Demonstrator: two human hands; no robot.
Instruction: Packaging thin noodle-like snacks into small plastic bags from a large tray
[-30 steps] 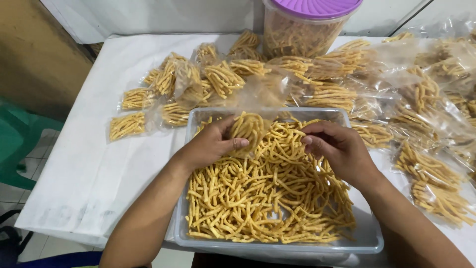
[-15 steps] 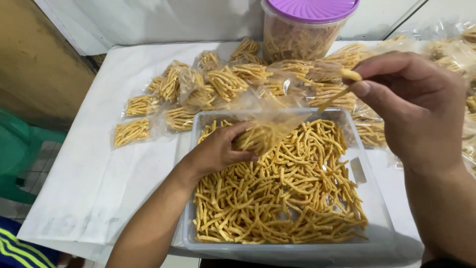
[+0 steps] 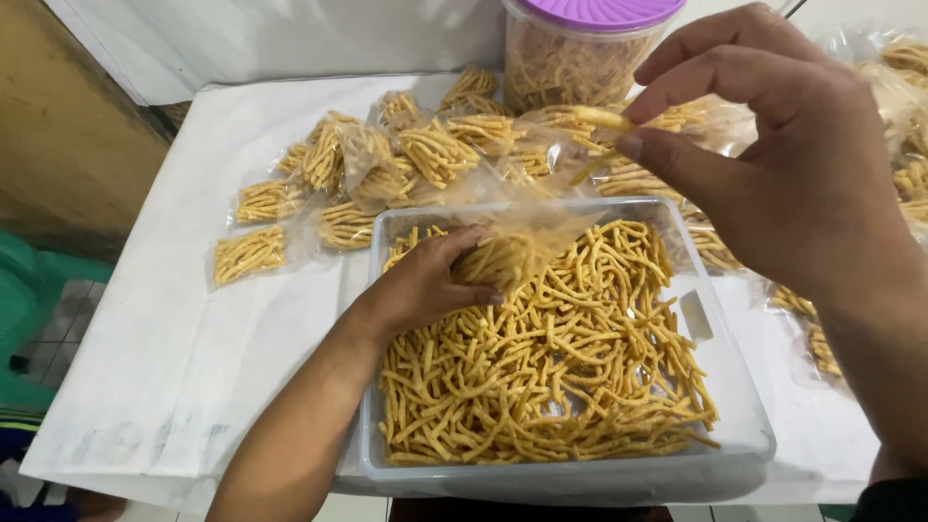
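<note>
Left hand [image 3: 425,285] grips clear bag [image 3: 512,246] over tray [image 3: 735,387]; right hand [image 3: 783,155] pinches snack stick [image 3: 601,118]. Filled bags [image 3: 387,164], purple-lid jar [image 3: 580,43] behind tray.

White-covered surface [image 3: 174,367]: clear tray [image 3: 744,406] of snack sticks at front; sealed snack bags [image 3: 249,253] behind it, purple-lidded jar [image 3: 590,43] beyond.

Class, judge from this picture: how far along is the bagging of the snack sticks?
Done: many filled bags lie on the white table. In hand: the left hand holds a clear bag over the tray, and the right hand pinches loose sticks. Left: the tray is full of sticks.
</note>
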